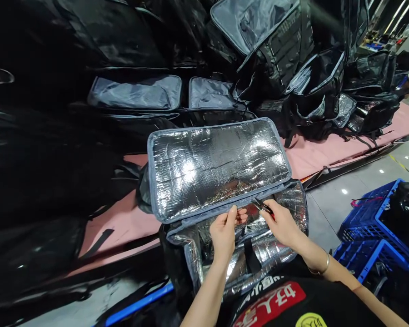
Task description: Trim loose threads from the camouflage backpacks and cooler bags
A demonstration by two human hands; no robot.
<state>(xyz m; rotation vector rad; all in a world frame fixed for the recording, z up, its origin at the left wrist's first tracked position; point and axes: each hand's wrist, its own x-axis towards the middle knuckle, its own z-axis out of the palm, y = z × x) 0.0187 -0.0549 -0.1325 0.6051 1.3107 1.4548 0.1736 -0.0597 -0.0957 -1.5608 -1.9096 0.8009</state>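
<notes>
An insulated bag with a silver foil lining stands open, its foil-lined lid tipped up and edged in grey binding. My left hand pinches at the grey seam where the lid meets the bag body, thumb on top and fingers curled. In my right hand are small dark thread snips, their tip pointing left at the same seam. The foil-lined opening of the bag lies under both hands. Whether a loose thread is between my left fingers is too small to tell.
Behind the bag, more black bags with grey linings crowd a pink-covered table. At the right, blue plastic crates hold dark items on the floor. A large dark mass fills the left side.
</notes>
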